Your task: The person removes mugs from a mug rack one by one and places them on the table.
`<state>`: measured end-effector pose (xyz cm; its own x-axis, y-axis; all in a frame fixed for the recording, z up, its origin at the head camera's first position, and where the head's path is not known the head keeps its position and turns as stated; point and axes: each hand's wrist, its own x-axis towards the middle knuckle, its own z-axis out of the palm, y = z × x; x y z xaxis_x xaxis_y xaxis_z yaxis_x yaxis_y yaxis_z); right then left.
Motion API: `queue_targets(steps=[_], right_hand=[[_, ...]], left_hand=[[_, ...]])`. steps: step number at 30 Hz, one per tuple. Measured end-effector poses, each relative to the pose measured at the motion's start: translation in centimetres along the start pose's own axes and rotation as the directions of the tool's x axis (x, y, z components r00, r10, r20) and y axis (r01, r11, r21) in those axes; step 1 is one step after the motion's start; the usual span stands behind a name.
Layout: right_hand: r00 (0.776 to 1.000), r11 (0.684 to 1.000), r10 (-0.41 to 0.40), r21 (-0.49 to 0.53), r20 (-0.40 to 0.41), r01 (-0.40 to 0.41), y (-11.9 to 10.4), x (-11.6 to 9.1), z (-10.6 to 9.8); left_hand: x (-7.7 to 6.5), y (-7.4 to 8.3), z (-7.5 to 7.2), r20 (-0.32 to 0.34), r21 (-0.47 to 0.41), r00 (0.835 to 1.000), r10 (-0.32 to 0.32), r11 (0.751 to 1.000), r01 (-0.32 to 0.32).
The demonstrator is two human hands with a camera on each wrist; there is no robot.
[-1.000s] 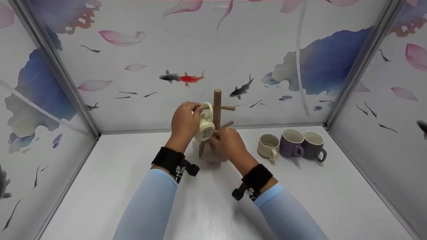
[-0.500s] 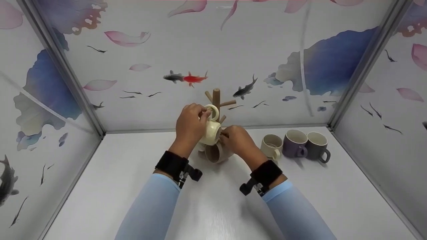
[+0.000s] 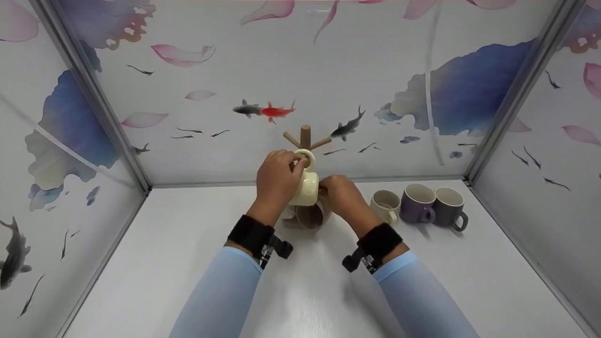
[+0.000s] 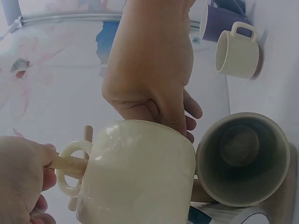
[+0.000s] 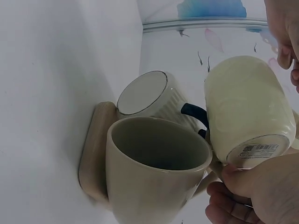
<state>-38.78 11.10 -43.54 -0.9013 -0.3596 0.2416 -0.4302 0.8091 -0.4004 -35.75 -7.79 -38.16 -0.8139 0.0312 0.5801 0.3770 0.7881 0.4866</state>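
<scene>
A wooden mug tree (image 3: 305,136) stands at the back middle. From a front peg hangs a cream mug (image 3: 308,189), its handle (image 4: 70,184) looped over the peg. My left hand (image 3: 278,178) pinches this wooden peg (image 4: 70,164) where it pokes through the handle. Beside the mug's base, my right hand (image 3: 345,197) pinches another wooden peg (image 5: 204,185), mostly hidden by fingers. Below hangs a beige mug (image 5: 154,182) with its mouth towards me. Behind it is a ribbed white mug (image 5: 149,95) with a dark blue handle (image 5: 194,113).
Right of the stand, a small beige mug (image 3: 385,203), a purple mug (image 3: 415,209) and a dark grey mug (image 3: 446,211) stand upright on the white table (image 3: 197,263). A printed panel (image 3: 225,70) rises close behind the stand.
The mug tree has turned, its front swinging to the right. The cream mug and my left hand have come round to the middle; my right hand has shifted slightly right.
</scene>
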Motion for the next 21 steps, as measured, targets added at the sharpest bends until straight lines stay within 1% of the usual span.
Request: queue_targets(steps=[5, 10, 16, 21], right_hand=[[0.999, 1.0, 0.011, -0.017, -0.039, -0.011, 0.8, 0.1, -0.1], [0.999, 0.999, 0.011, -0.038, -0.053, -0.013, 1.4, 0.3, -0.2], [0.998, 0.999, 0.02, -0.048, -0.062, -0.023, 1.8, 0.6, -0.2], [0.997, 0.999, 0.014, -0.036, -0.082, -0.017, 2.2, 0.6, -0.1]], left_hand=[[0.1, 0.8, 0.4, 0.015, -0.008, 1.0, -0.001, 1.0, 0.001], [0.1, 1.4, 0.5, 0.025, 0.022, 1.0, 0.007, 1.0, -0.008], [0.1, 1.4, 0.7, 0.047, 0.036, 0.999, -0.017, 0.999, 0.016], [-0.2, 1.5, 0.6, 0.081, 0.011, 0.995, -0.05, 0.999, 0.049]])
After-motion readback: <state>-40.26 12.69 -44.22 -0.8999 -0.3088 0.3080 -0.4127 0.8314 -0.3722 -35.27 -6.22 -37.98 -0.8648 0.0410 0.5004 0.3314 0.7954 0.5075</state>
